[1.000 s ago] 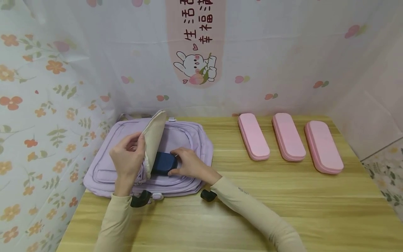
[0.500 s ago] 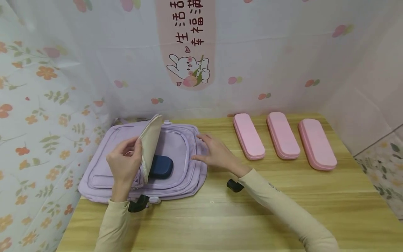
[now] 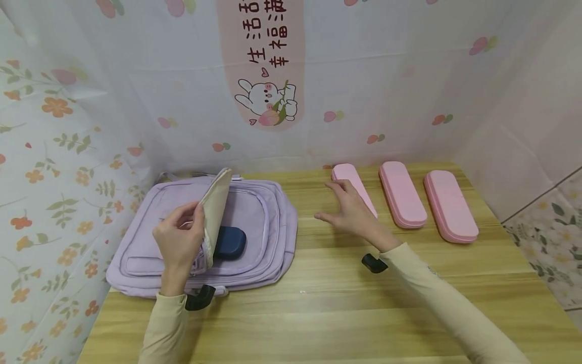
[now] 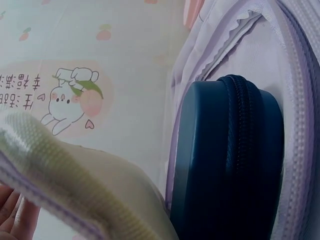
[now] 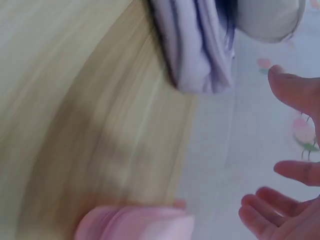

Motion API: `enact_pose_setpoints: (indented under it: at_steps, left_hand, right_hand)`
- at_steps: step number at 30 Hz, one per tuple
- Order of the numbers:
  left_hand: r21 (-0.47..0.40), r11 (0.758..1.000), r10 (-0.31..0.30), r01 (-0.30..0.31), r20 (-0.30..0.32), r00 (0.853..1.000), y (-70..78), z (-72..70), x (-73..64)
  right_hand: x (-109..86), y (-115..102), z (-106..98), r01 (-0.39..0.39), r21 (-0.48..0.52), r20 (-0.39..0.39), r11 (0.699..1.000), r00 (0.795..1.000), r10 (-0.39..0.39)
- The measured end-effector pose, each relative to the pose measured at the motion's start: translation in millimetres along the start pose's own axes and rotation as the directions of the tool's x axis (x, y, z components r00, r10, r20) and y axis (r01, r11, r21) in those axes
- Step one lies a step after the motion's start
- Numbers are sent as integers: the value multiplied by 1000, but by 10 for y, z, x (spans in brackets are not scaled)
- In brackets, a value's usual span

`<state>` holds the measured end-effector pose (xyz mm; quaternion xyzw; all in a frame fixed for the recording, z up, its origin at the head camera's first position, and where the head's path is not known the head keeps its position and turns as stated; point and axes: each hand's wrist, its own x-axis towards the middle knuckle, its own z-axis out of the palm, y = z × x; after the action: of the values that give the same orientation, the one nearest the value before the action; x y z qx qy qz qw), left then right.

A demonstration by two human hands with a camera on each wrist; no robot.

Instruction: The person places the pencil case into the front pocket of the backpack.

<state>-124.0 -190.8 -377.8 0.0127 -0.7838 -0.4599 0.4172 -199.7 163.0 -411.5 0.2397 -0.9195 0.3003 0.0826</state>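
A lavender backpack (image 3: 150,222) lies flat on the table's left side. My left hand (image 3: 181,230) pinches the edge of its front pocket flap (image 3: 217,202), holding it raised with the cream lining showing. Under the flap, in the pocket, lies a dark blue zippered case (image 3: 232,242); the left wrist view shows the zipper (image 4: 242,120) along its side, and the flap covers part of it. My right hand (image 3: 356,212) holds nothing, thumb and fingers spread apart, beside the leftmost pink case (image 3: 356,184), which it partly overlaps in the head view.
Two more pink cases, a middle one (image 3: 403,194) and a right one (image 3: 451,206), lie in a row on the wooden table (image 3: 309,313). A printed cloth (image 3: 364,76) hangs behind the table, and a floral cloth (image 3: 59,202) hangs along the left.
My right hand has let go of the blue case in the pocket and moved right, over to the leftmost pink case. My left hand keeps the flap raised. The head view has shifted slightly.
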Motion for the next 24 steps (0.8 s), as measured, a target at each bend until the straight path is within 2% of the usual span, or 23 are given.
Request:
enact_pose_setpoints:
  at_steps: [7,15,24]
  left_hand:
    - [22,1000,9,-8,-7,1000,-170,6,-13]
    - [12,1000,17,-17,4,1000,-179,28,-21]
    - [50,999,5,-6,14,1000,-188,2,-37]
  right_hand:
    - [-232,304,-56,-45,-48,-25,998,999,44]
    - [-451,540,-101,-98,-81,-33,992,995,95]
    - [-527,638,-33,-144,-109,-70,984,988,137]
